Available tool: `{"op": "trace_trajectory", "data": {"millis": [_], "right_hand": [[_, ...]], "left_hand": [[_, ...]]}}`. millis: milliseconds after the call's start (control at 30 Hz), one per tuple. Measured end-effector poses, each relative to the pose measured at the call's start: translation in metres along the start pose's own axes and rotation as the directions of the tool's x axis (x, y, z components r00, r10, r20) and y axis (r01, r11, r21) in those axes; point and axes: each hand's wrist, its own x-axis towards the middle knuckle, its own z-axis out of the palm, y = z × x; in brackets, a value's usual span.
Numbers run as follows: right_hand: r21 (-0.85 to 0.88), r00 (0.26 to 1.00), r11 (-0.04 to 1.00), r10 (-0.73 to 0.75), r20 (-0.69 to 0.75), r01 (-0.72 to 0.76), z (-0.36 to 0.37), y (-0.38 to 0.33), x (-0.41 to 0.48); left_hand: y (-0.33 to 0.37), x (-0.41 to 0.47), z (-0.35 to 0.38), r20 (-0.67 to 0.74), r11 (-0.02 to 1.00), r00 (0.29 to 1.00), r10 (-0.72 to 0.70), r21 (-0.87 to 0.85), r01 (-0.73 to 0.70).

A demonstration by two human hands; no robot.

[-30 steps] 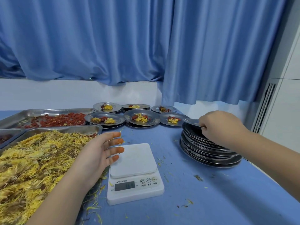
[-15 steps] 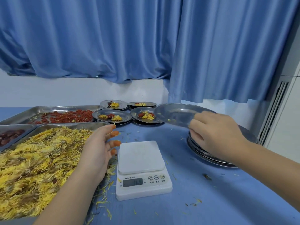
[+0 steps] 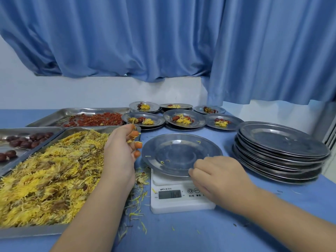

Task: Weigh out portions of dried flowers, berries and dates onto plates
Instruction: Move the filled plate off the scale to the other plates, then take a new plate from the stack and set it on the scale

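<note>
An empty metal plate (image 3: 174, 151) sits on the white digital scale (image 3: 181, 203). My right hand (image 3: 218, 177) holds the plate's near rim with curled fingers, partly covering the scale's buttons. My left hand (image 3: 121, 155) hovers over the right edge of the tray of yellow dried flowers (image 3: 45, 175), fingers relaxed, orange-stained tips with a few petals stuck to them. Red berries (image 3: 96, 120) lie in a tray behind it, and dark dates (image 3: 21, 140) in a tray at far left. Several filled plates (image 3: 183, 119) stand at the back.
A tall stack of empty metal plates (image 3: 281, 146) stands right of the scale. Loose petals (image 3: 136, 213) litter the blue tabletop (image 3: 200, 233) by the flower tray. A blue curtain (image 3: 163, 42) hangs behind the table, and a white wall panel (image 3: 329, 128) is at far right.
My right hand lifted one plate off the stack, carried it left and set it on the scale. My left hand stayed by the flower tray, fingers curling a little.
</note>
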Motion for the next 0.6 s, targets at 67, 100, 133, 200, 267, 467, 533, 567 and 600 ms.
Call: {"op": "trace_trajectory", "data": {"millis": [67, 100, 133, 200, 267, 467, 533, 567, 600], "right_hand": [[0.008, 1.000, 1.000, 0.014, 0.021, -0.014, 0.003, -0.001, 0.001], [0.012, 0.999, 1.000, 0.025, 0.039, -0.025, 0.004, -0.002, 0.000], [0.022, 0.998, 0.999, 0.039, 0.053, -0.041, 0.005, -0.003, 0.000], [0.067, 0.995, 0.995, 0.076, 0.062, -0.080, 0.002, -0.005, -0.003], [0.128, 0.993, 0.985, 0.106, 0.050, -0.112, -0.004, -0.004, -0.009], [0.248, 0.976, 0.951, 0.146, 0.162, -0.184, -0.021, 0.007, -0.042], [0.270, 0.944, 0.916, 0.238, 0.229, -0.296, -0.021, 0.011, -0.047], [0.267, 0.923, 0.895, 0.295, 0.246, -0.357, -0.019, 0.012, -0.047], [0.254, 0.902, 0.876, 0.349, 0.256, -0.411, -0.018, 0.013, -0.045]], "left_hand": [[-0.001, 0.001, 0.000, 0.000, 1.000, 1.000, 0.003, -0.002, -0.003], [-0.001, 0.001, 0.000, 0.000, 1.000, 1.000, 0.003, -0.005, -0.003], [-0.001, 0.002, 0.000, -0.002, 1.000, 1.000, 0.002, -0.007, -0.002], [-0.001, 0.002, 0.000, -0.005, 1.000, 1.000, 0.002, -0.005, -0.002], [-0.001, 0.002, 0.000, -0.007, 1.000, 1.000, -0.003, -0.001, 0.003], [-0.001, 0.000, 0.001, -0.004, 0.997, 0.999, -0.040, 0.060, 0.040], [-0.001, 0.000, 0.002, -0.007, 0.997, 0.999, -0.044, 0.068, 0.044], [-0.001, 0.000, 0.002, -0.007, 0.997, 0.999, -0.044, 0.071, 0.045], [-0.001, 0.001, 0.002, -0.009, 0.996, 0.999, -0.044, 0.075, 0.045]]}}
